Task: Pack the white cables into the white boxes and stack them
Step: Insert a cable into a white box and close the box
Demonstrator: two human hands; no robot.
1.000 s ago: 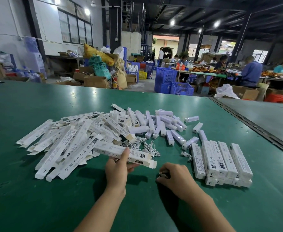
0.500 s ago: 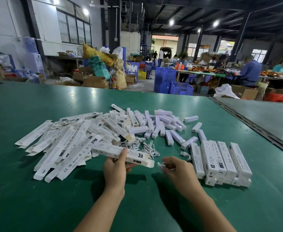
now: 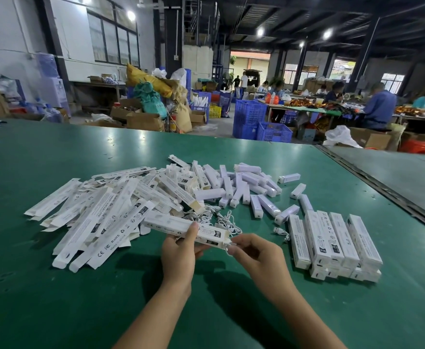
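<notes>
1. Two grips are at work. The left grip (image 3: 178, 253) is curled round the middle of the held box (image 3: 171, 224), thumb on top. The box is lifted off the counter (image 3: 55, 298) and lies roughly level. The right grip (image 3: 259, 255) is pinched on a small white piece at the box's open right end, judged to be the end of a white cable (image 3: 231, 245).
2. Risk: the cable snags on the end flap or bunches at the mouth. Cause: a soft, coiled lead fed into a narrow sleeve. The fingers hide most of it, so how much is inside cannot be told.
3. Risk: the held box buckles. Cause: thin card squeezed mid-length by the left grip while the right pushes endwise.
4. Risk: a trailing loop drags others along. Cause: the loose cables (image 3: 214, 217) lie tangled just beyond the held box, touching one another.
5. Risk: the stack of packed boxes (image 3: 332, 245), just right of the held box, is knocked askew. Cause: the right forearm works close beside it, and its layers do not sit flush.
6. Risk: empties and filled stock get mixed. Cause: the flat boxes (image 3: 100, 217) sprawl left of and behind the held box — its left end appears to overlap them.
</notes>
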